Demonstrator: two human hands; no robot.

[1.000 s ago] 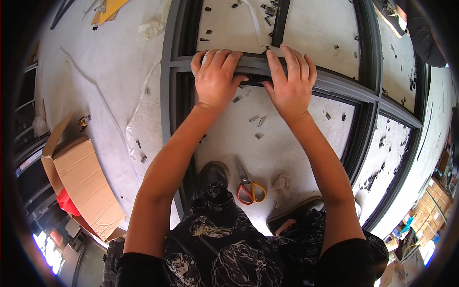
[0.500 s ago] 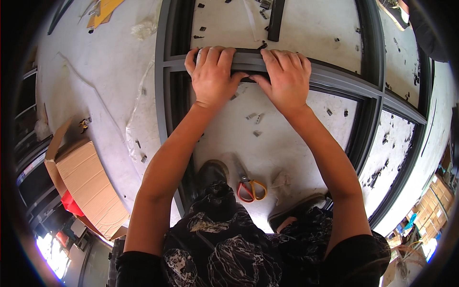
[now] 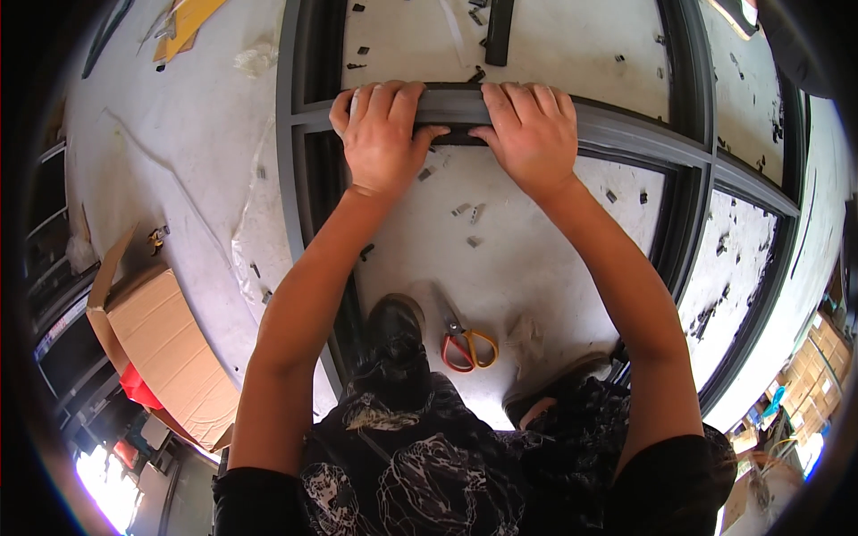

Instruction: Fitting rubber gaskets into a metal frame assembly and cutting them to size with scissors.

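Note:
Both hands are wrapped over the grey metal crossbar (image 3: 458, 109) of a large dark window-like frame lying on the floor. My left hand (image 3: 380, 134) grips it near the frame's left side, fingers over the far edge and thumb along the near one. To its right, my right hand (image 3: 536, 134) holds the same bar in a like way. A narrow gap parts the two thumbs, with a dark strip of the bar visible between them. Scissors (image 3: 466, 347) with one red and one yellow handle lie between my feet.
An open cardboard box (image 3: 174, 344) stands at left, something red (image 3: 136, 386) inside. Small dark and grey clips (image 3: 474, 241) are strewn over the floor within the frame. A black bar (image 3: 499, 34) lies beyond my hands. Crumpled clear plastic (image 3: 525, 344) sits by the scissors.
The gap between my thumbs has widened slightly. Both hands keep their hold on the crossbar, and the whole view has shifted a little.

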